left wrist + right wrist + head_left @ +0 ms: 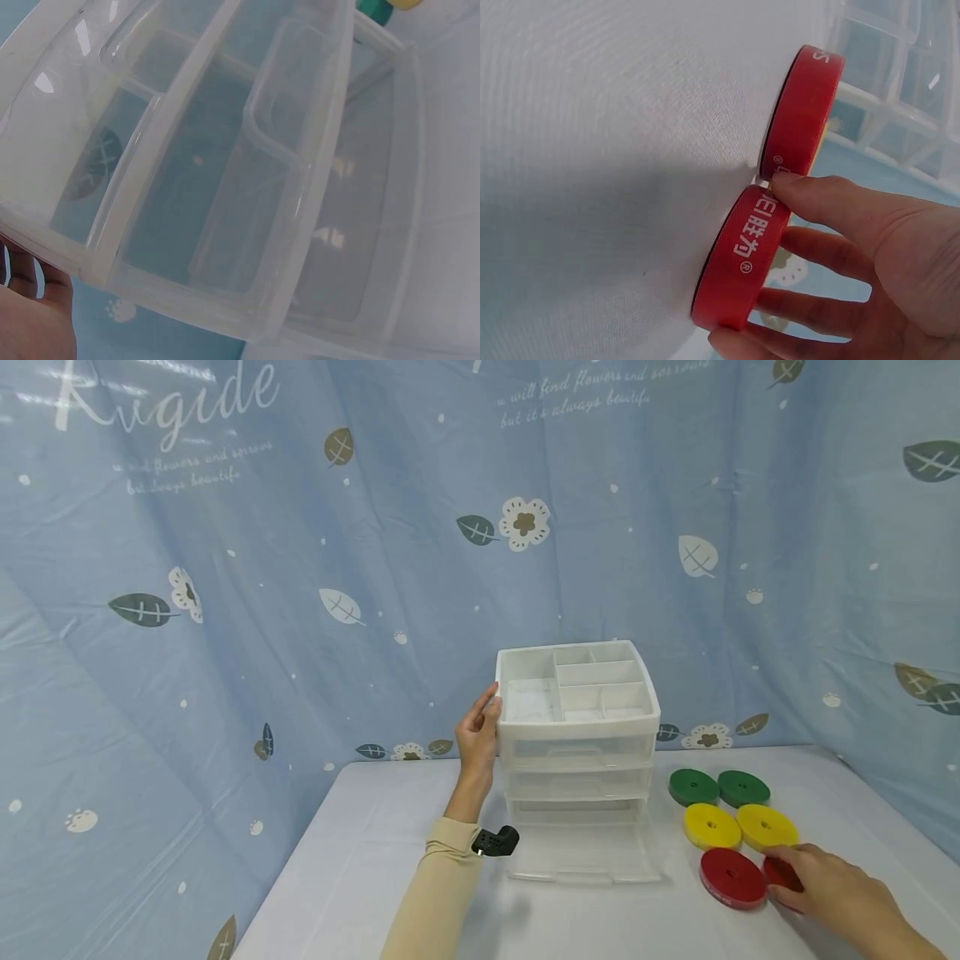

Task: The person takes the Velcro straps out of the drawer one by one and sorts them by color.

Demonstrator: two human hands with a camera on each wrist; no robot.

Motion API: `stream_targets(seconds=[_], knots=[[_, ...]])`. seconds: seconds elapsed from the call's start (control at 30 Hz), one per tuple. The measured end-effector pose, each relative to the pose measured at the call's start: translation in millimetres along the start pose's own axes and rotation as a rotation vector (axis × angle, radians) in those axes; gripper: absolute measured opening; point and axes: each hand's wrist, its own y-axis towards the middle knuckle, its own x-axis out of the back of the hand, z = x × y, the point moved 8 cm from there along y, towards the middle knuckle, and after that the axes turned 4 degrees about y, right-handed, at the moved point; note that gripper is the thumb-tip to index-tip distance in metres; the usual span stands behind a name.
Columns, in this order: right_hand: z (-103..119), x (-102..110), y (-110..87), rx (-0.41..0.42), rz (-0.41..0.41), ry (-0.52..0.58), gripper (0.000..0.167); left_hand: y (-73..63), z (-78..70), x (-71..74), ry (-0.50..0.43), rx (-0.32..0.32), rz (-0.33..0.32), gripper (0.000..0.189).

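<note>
A white plastic drawer unit [577,735] with a divided top tray stands on the table, its clear bottom drawer [585,852] pulled out. My left hand [477,735] rests against the unit's left side near the top; part of that hand [37,315] shows at the unit's edge in the left wrist view. At the right, my right hand [843,893] holds a red tape roll [739,255] between thumb and fingers, partly covering it in the head view. This roll lies flat beside another red tape roll [733,878], and the thumb reaches where the two meet.
Behind the red rolls lie two yellow rolls [711,826] and two green rolls [693,787], in pairs to the right of the unit. A blue patterned curtain [420,568] hangs behind the white table [360,843].
</note>
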Motion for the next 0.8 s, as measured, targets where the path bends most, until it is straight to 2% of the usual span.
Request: stream_targets(seconds=[0.23,0.4,0.67,0.8], knots=[[5.8,-2.0,-3.8,0.001,-0.005,-0.052,0.083,-0.1,-0.8,-0.2,0.0,-0.001,-0.001,0.037],[18.5,0.3,-7.4,0.022,-0.019,-0.106,0.079,-0.6,-2.3,0.5,0.015,-0.007,-0.001,0.036],[55.0,11.4,-15.8,0.081,-0.036,-0.067,0.07,-0.8,-3.8,0.2,-0.005,-0.008,0.004,0.038],[80.7,12.7,-18.7,0.123,-0.058,-0.052,0.058,-1.5,-3.4,0.0,-0.008,-0.003,0.0,0.039]])
